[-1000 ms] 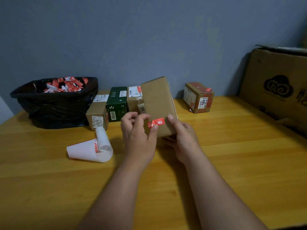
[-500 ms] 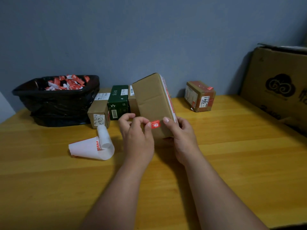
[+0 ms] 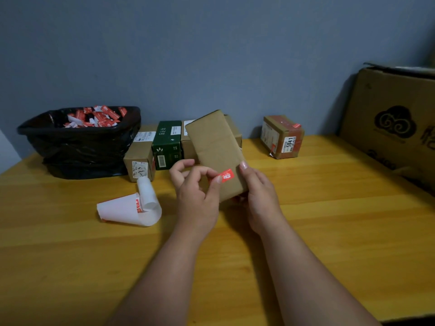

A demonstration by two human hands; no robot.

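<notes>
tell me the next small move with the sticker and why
Probably press the sticker flat onto the box. The left hand pinches its left end, the rest seems to lie on the box face, and the right hand holds the box tilted up.

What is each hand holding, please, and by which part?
The right hand grips the cardboard box by its lower end; the left hand pinches the red sticker by its left end.
</notes>
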